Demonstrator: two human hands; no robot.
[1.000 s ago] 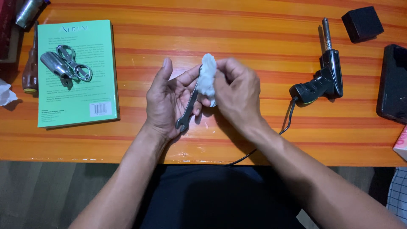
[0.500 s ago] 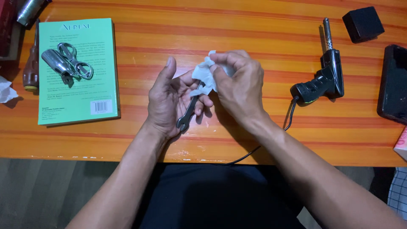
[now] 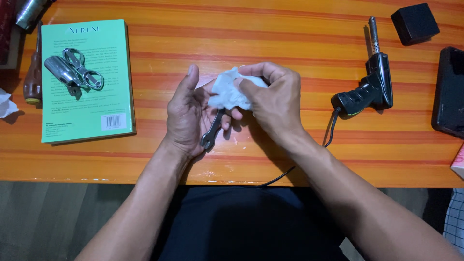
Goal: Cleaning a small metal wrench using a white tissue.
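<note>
Your right hand has its fingers pinched closed on a crumpled white tissue, pressing it against the upper end of a small dark wrench. Your left hand cradles that wrench, its fingers curled around the shaft from below and the thumb standing up beside the tissue. The wrench's open-jawed lower end sticks out below your left palm, just above the worktop, whose surface is striped orange and yellow. The tissue hides the wrench's top end.

To the left of your hands lies a green book, and on it rest a pair of metal scissors beside a shiny metal tool whose kind cannot be told. Past the book's left edge lies a screwdriver with a brown handle.

To your right, well apart from the hands, a black soldering gun lies on its side, tip pointing away from you, its cable trailing back toward the worktop's near edge. A black block sits at the far right corner.
</note>
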